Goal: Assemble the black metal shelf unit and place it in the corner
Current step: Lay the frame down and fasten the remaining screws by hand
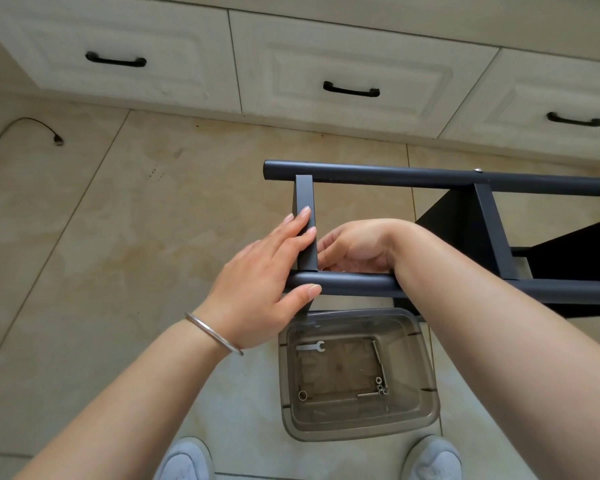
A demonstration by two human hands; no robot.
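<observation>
The black metal shelf frame lies on its side on the tiled floor, with a far tube (378,173) and a near tube (354,284) running to the right. A short flat crossbar (303,195) bridges them near their left ends. My left hand (260,282) lays straight fingers on the crossbar, its thumb against the near tube. My right hand (354,247) reaches between the tubes from the right. Its fingers curl at the crossbar's inner side by the lower joint, and what they hold is hidden. A second crossbar (492,226) and a black shelf panel (454,226) sit further right.
A clear plastic container (357,431) stands on the floor under the near tube, holding a small wrench (310,347), long bolts and a few nuts (381,388). White drawers (343,60) with black handles run along the back. A cable (21,126) lies far left. My shoes (184,459) are at the bottom.
</observation>
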